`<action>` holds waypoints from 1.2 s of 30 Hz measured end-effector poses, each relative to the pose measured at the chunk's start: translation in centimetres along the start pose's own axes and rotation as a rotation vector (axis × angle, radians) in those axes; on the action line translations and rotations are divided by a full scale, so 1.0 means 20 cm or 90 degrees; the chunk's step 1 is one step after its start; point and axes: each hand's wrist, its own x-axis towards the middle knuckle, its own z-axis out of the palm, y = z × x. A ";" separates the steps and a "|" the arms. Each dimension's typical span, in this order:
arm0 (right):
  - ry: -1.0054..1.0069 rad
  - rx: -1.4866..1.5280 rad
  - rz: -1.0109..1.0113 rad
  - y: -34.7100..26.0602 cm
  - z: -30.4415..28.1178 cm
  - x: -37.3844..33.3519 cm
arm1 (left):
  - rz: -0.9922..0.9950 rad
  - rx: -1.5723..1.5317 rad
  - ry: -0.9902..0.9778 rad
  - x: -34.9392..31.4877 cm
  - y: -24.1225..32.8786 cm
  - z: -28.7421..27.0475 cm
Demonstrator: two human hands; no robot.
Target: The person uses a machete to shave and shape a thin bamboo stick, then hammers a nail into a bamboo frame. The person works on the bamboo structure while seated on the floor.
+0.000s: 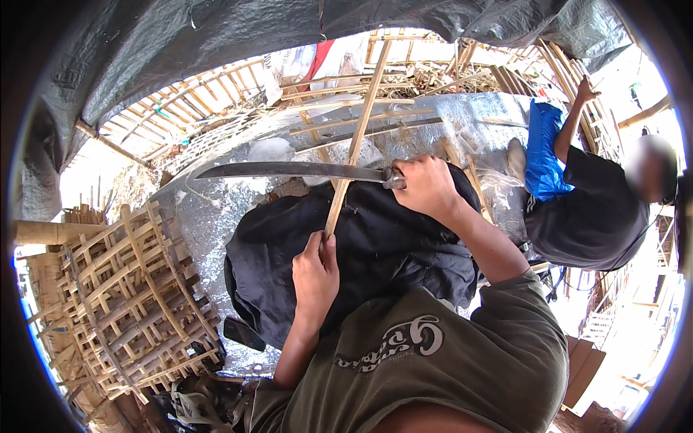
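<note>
My left hand [316, 270] is closed round the near end of a long bamboo strip [368, 108], which slants up and away from me. In my right hand [427, 186] is the handle of a machete [289, 169]. Its long dark blade points left and lies across the bamboo strip, touching or very near it, a little beyond my left hand. Black cloth [375, 238] covers my lap below both hands. The fingers of my right hand wrap the handle, so part of it is hidden.
A woven bamboo panel [130, 296] stands at the left. More bamboo strips [375, 130] lie on the grey ground sheet ahead. At the right a person in dark clothes [592, 209] sits by a blue plastic bag [545, 151]. A dark tarp [180, 43] hangs overhead.
</note>
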 end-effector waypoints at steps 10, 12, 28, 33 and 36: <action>0.080 -0.075 0.042 0.11 0.04 0.09 | 0.039 -0.048 0.021 -0.02 0.04 -0.03; 0.079 -0.114 0.095 0.19 0.02 0.14 | 0.026 -0.039 0.020 -0.04 0.02 -0.06; 0.085 -0.034 -0.024 0.06 -0.03 0.10 | 0.087 -0.028 0.018 0.00 0.06 -0.03; 0.125 -0.056 0.185 0.44 -0.10 0.22 | 0.005 -0.028 0.010 -0.04 0.05 -0.08; 0.152 0.001 0.236 0.60 -0.06 0.20 | -0.006 -0.070 -0.027 -0.05 -0.03 -0.05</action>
